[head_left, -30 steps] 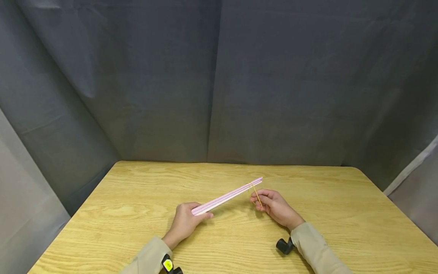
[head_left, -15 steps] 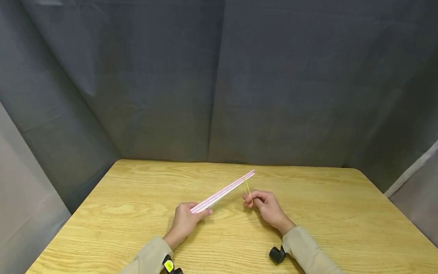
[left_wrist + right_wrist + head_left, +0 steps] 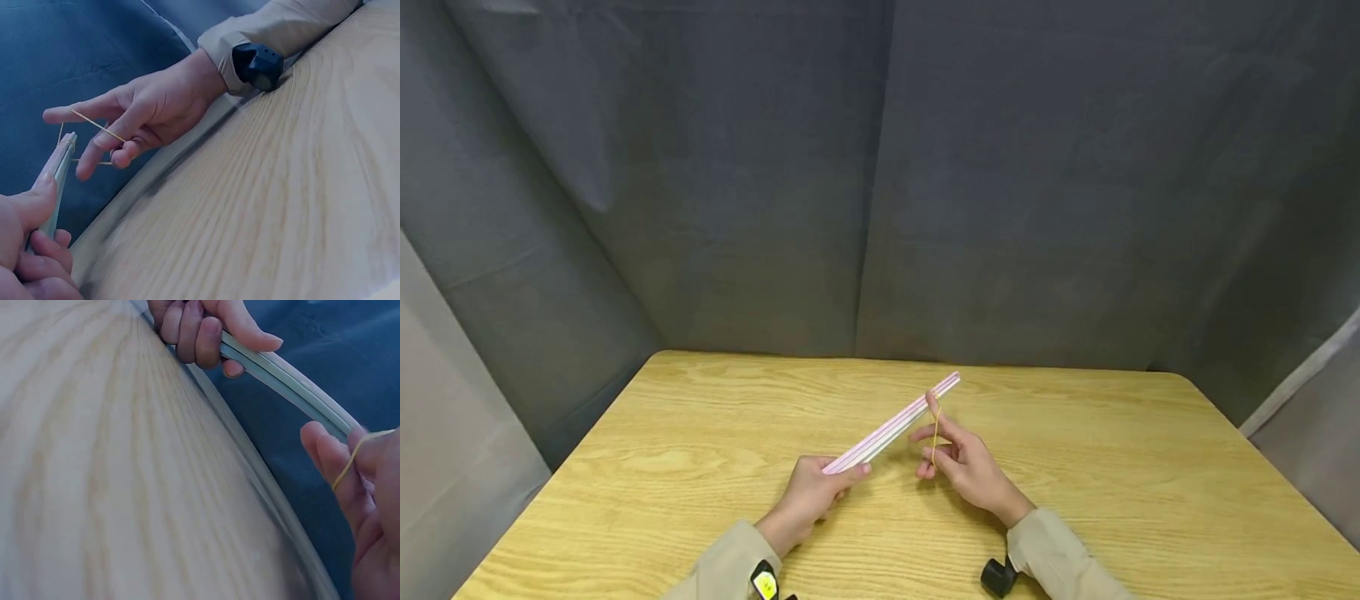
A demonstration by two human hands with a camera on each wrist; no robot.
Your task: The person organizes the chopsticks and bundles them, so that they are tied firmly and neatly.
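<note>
A bundle of thin pink sticks (image 3: 891, 425) slants up off the wooden table (image 3: 1112, 467), from near left to far right. My left hand (image 3: 811, 496) grips its near end, thumb on top; the right wrist view shows those fingers (image 3: 200, 328) curled round the bundle (image 3: 287, 378). A yellow rubber band (image 3: 935, 433) loops round the far end and is stretched over the fingers of my right hand (image 3: 958, 458). In the left wrist view the band (image 3: 94, 125) runs from the outstretched index finger across to the lower curled fingers (image 3: 125, 153), beside the bundle's tip (image 3: 67, 145).
Dark grey cloth (image 3: 880, 167) hangs behind and on both sides of the table. A black wrist camera (image 3: 997, 575) sits at my right cuff, another with a yellow mark (image 3: 766, 583) at my left cuff. Bare tabletop lies all around the hands.
My right hand has shifted left and nearer, and its fingers have gone from pinching the band to spreading inside it. The bundle's far end swung slightly left. The left hand kept its grip.
</note>
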